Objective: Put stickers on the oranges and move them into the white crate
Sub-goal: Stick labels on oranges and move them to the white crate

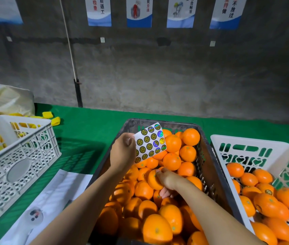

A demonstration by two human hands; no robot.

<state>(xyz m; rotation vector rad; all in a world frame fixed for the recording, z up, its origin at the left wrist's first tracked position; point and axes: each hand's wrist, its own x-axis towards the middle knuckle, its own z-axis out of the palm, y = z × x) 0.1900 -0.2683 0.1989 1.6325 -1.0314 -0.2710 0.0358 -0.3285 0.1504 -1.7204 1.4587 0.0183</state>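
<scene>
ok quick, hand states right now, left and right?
Left hand: pinching the sticker sheet, held up over the dark crate.
Right hand: gripping an orange in the dark crate.

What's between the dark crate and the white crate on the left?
Head view: green table cover and white paper sheets lie between the dark crate and the left white crate.

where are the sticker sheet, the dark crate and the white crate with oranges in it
sticker sheet point(150, 142), head view, middle of the sheet
dark crate point(209, 157), head view, right wall
white crate point(246, 139), head view, far rim
</scene>
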